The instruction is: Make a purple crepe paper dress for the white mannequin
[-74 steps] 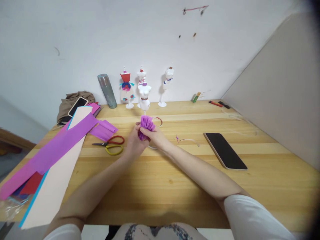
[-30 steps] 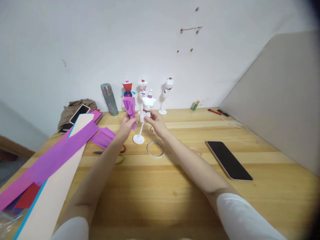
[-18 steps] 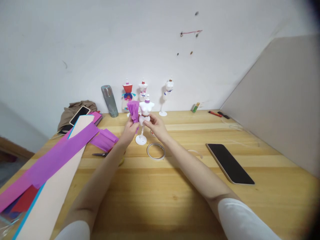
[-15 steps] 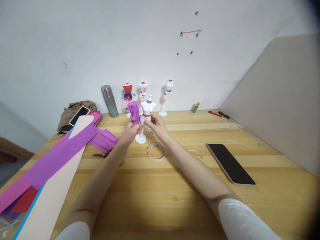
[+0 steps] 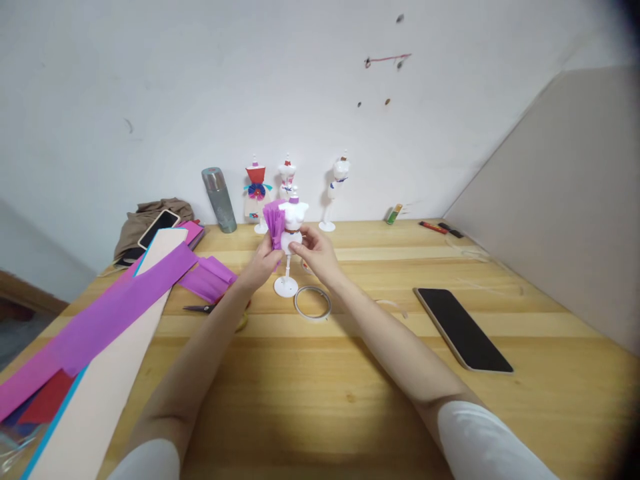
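Note:
Near the table's middle, a small white mannequin (image 5: 294,216) stands on a round-footed stand, with a purple band at its neck and a brown band at its waist. My left hand (image 5: 261,261) pinches a gathered piece of purple crepe paper (image 5: 275,219) against the mannequin's left side. From the right, my right hand (image 5: 319,252) grips the mannequin at the hip, thumb in front. The stand's base (image 5: 286,287) hangs over or rests on the table; which, I cannot tell. A roll of tape (image 5: 313,303) lies just below my right hand.
Three dressed mannequins, one in red (image 5: 256,176), stand by the wall beside a flask (image 5: 219,200). Long purple paper (image 5: 125,307) and scissors (image 5: 200,309) lie left. A black phone or tablet (image 5: 463,328) lies right, with a green-labelled tube (image 5: 394,214) farther back.
The mannequin has shifted slightly, its base now lower and closer to the tape roll. The purple paper has fanned out and come closer against the mannequin's side.

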`<state>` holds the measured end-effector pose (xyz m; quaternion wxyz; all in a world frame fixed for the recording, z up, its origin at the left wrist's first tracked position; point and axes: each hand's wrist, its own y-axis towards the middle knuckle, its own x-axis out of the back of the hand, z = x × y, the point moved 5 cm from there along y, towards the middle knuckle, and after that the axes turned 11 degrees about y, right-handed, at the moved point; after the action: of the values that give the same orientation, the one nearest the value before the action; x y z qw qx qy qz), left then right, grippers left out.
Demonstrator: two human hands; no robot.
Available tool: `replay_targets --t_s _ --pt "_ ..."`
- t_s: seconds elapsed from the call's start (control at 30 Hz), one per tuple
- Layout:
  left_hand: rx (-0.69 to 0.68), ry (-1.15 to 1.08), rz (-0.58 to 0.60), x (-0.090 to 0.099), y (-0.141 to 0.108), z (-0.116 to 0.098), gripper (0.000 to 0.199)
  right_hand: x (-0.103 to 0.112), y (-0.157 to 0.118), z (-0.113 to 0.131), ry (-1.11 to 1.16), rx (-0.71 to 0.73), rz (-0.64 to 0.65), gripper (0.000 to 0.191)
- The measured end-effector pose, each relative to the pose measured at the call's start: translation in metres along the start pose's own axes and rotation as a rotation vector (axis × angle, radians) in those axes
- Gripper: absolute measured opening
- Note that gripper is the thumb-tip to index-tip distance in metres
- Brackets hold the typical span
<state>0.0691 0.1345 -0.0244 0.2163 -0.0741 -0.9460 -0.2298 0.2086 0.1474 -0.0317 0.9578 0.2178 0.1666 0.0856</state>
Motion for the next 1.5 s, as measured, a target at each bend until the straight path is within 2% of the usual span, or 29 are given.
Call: replay_targets --t_s 0.17,0.47,0.7,0.83,1.07,1.13,1.27,1.5 --pt "-0.007 0.03 0.017 0.002 0.0 -0.004 0.03 -0.001 -0.001 0.004 -0.052 0.011 0.015 0.037" --pt "-0.014 0.109 0.079 0.005 -0.008 -0.014 0.04 -0.007 -0.005 0.007 -0.027 0.007 -0.019 0.038" --pt "-0.055 0.06 0.077 0.001 -0.007 -0.015 0.042 -0.009 -0.008 0.013 -0.039 -0.022 -0.017 0.032" --pt "-0.003 0.055 0.018 0.001 -0.005 -0.009 0.042 -0.01 -0.009 0.018 -0.069 -0.025 0.018 0.028" --pt "0.046 0.056 -0.123 0.007 -0.005 -0.008 0.037 -0.021 -0.016 0.034 -0.286 -0.064 0.07 0.043" --pt "0.068 0.012 -0.141 0.004 -0.006 -0.008 0.035 -0.025 -0.019 0.041 -0.357 -0.041 0.055 0.044" --pt "0.085 -0.085 -0.149 -0.004 -0.006 -0.008 0.029 -0.028 -0.022 0.047 -0.46 -0.01 -0.058 0.046" --pt "0.069 -0.05 -0.162 -0.009 -0.007 -0.011 0.028 -0.026 -0.021 0.047 -0.507 0.098 -0.156 0.03"
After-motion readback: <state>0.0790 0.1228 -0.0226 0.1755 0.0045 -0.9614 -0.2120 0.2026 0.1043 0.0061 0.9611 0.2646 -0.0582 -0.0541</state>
